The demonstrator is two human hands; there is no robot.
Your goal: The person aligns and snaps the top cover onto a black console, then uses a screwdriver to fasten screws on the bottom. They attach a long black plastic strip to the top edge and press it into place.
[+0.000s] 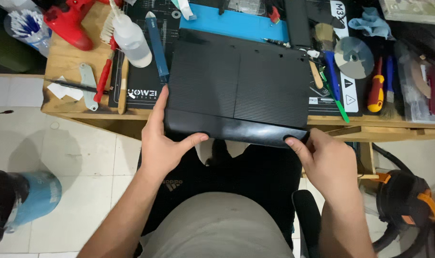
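Observation:
A flat black ribbed game console (239, 86) lies on the work mat, its glossy front edge hanging over the wooden table's near edge. My left hand (161, 143) grips its near left corner, fingers along the side and thumb under the front edge. My right hand (325, 157) holds the near right corner, thumb pressed on the glossy front strip. Both hands are closed on the console.
On the wooden table (64, 62) lie a squeeze bottle (131, 40), a blue pry tool (157, 48), a red-handled brush (105, 76), a disc (353, 57), screwdrivers (376, 88) and a blue mat (236, 21). A black and orange vacuum (403, 200) stands on the floor at right.

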